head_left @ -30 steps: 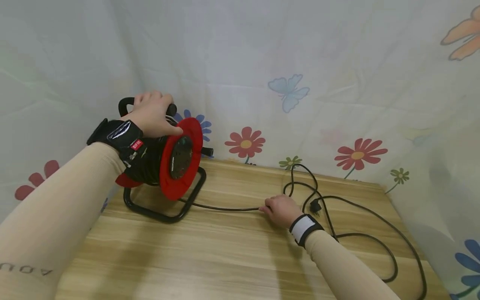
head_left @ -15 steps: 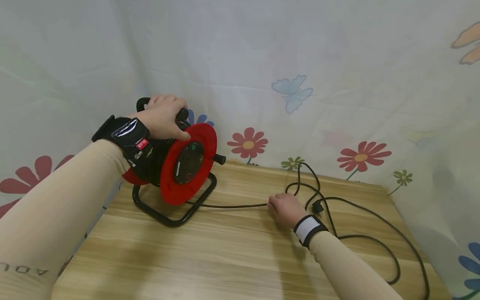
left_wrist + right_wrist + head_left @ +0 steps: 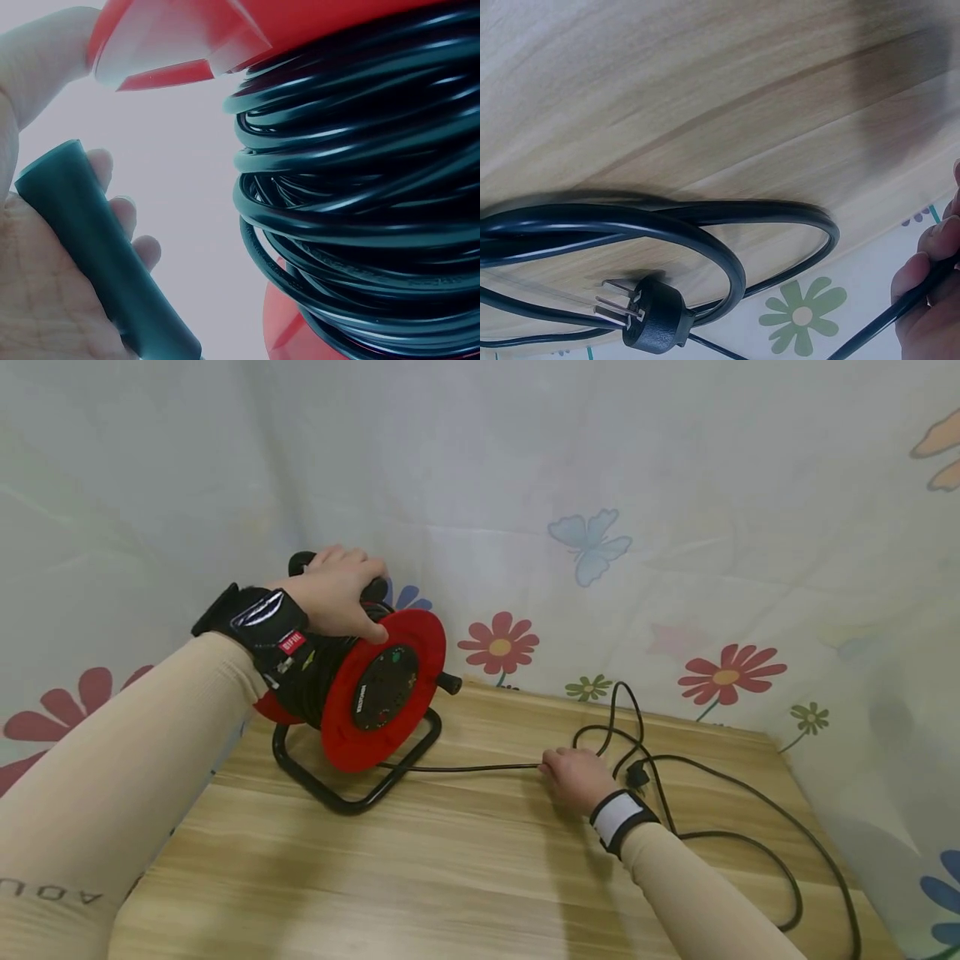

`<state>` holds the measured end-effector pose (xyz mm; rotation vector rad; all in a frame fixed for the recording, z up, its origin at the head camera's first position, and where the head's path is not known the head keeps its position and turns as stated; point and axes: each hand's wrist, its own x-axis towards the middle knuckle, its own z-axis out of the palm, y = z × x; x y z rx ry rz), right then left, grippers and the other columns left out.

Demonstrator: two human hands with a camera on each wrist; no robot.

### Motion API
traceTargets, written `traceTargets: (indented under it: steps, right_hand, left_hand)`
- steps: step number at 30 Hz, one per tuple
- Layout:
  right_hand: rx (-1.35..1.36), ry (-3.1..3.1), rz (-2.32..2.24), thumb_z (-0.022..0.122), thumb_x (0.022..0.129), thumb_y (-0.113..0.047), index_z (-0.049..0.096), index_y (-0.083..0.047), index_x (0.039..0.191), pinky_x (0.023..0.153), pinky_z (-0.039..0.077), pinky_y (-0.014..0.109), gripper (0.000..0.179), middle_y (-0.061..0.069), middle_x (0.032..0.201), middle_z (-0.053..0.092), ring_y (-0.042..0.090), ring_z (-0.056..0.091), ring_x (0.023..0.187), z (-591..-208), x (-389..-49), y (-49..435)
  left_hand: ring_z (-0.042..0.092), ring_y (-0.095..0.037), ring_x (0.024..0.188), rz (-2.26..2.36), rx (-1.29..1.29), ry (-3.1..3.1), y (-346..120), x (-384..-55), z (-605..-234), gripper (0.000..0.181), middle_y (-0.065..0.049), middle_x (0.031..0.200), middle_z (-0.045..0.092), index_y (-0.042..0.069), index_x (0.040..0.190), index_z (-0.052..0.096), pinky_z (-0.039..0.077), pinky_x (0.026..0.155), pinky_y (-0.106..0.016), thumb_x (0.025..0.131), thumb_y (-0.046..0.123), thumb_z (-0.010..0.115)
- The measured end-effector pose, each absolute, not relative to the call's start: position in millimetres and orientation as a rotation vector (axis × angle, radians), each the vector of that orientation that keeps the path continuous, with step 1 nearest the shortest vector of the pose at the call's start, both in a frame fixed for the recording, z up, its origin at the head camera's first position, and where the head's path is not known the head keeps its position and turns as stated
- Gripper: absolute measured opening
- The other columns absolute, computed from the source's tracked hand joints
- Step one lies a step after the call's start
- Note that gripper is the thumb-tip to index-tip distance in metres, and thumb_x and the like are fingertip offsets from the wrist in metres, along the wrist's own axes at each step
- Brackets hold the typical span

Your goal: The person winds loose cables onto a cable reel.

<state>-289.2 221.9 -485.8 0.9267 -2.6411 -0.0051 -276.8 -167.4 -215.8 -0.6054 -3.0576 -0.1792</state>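
Observation:
A cable reel with red flanges [image 3: 420, 647] and a black stand stands upright at the left of the table in the head view. My left hand [image 3: 337, 593] grips its black top handle [image 3: 112, 247], fingers curled round it, with the thumb [image 3: 52, 60] against the red flange edge. Wound black cable [image 3: 360, 172] fills the drum. From under the reel a length of cable [image 3: 465, 769] runs right to my right hand [image 3: 576, 779], which holds it close above the tabletop. In the right wrist view, the right fingers [image 3: 911, 277] curl round the cable at the edge.
Loose cable loops [image 3: 750, 837] spread over the right side of the wooden table [image 3: 450, 877]. A black plug [image 3: 654, 315] with bare prongs lies among them, beside my right wrist. The reel's crank knob [image 3: 448, 683] juts to the right. A flowered curtain [image 3: 480, 485] hangs behind.
The reel and my left hand have shifted right across the table, the hand keeping its grip on the handle. My right hand has moved slightly right, still holding the cable.

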Motion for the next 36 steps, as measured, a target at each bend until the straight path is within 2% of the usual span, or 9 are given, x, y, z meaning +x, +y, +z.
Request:
traceTargets:
  steps: [12,18,26,36]
  right_hand:
    - [0.854,-2.720,-0.001,0.060,0.093,-0.025,0.053,-0.014,0.070,0.051,0.047,0.041,0.027,0.000,0.058,0.053,0.016,0.052,0.052,-484.1,-287.3,222.2]
    - [0.846,-2.732,0.007,0.059,0.094,-0.025,0.051,-0.014,0.069,0.050,0.046,0.040,0.028,-0.001,0.056,0.050,0.015,0.048,0.050,-482.1,-287.0,222.6]
    - [0.836,-2.748,0.018,0.059,0.094,-0.026,0.051,-0.015,0.068,0.048,0.045,0.038,0.029,-0.002,0.057,0.050,0.014,0.047,0.049,-483.3,-288.5,225.3]
    - [0.821,-2.775,0.019,0.059,0.094,-0.026,0.050,-0.015,0.069,0.046,0.043,0.036,0.029,-0.002,0.057,0.050,0.012,0.045,0.049,-481.4,-288.7,231.0]
  left_hand:
    - [0.034,-0.034,0.113,-0.189,-0.643,-3.052,-163.8,-275.0,-215.0,0.062,-0.017,0.112,0.048,0.005,0.125,0.047,0.008,0.113,-0.058,0.076,0.034,0.072]
    - [0.032,-0.037,0.118,-0.203,-0.650,-3.067,-161.7,-272.8,-213.7,0.063,-0.018,0.117,0.046,0.005,0.126,0.046,0.001,0.115,-0.057,0.076,0.032,0.072]
    - [0.032,-0.036,0.120,-0.222,-0.652,-3.072,-159.5,-273.7,-215.5,0.060,-0.017,0.116,0.047,0.005,0.123,0.046,-0.001,0.115,-0.057,0.075,0.031,0.072]
    - [0.031,-0.034,0.126,-0.187,-0.673,-3.073,-153.8,-274.1,-215.5,0.063,-0.017,0.120,0.048,0.006,0.127,0.045,-0.003,0.116,-0.057,0.075,0.030,0.072]
